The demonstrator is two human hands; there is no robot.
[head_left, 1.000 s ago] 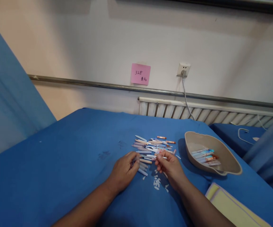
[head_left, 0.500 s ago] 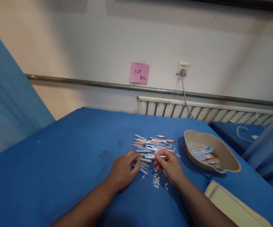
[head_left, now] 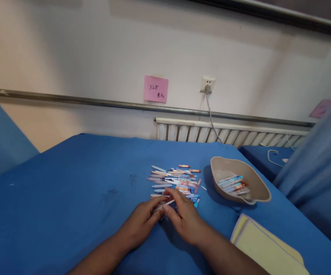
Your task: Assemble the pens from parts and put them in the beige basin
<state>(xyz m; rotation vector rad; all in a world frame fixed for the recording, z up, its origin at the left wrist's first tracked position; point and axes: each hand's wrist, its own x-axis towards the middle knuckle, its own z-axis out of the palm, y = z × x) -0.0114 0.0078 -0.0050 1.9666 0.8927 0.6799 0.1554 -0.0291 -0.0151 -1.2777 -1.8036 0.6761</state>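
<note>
Both my hands rest on the blue cloth just in front of a heap of small pens (head_left: 175, 178) in pale blue, orange and lilac. My left hand (head_left: 142, 221) is curled, its fingertips pinching one end of a thin white refill (head_left: 165, 204). My right hand (head_left: 184, 217) is closed over the other end of the same stick, fingers bent down to the cloth. The two hands touch at the fingertips. Whatever lies under my right palm is hidden.
A beige kidney-shaped tray (head_left: 257, 187) with several pens inside sits to the right of the heap. A yellow folded pad (head_left: 265, 248) lies at the near right. Behind are a radiator (head_left: 225, 133), a wall socket (head_left: 207, 84) and a pink note (head_left: 155, 88).
My hands have drawn together and nearer to me, now meeting on the thin white refill. The small white bits seen earlier by my right hand are now covered. The view has swung right.
</note>
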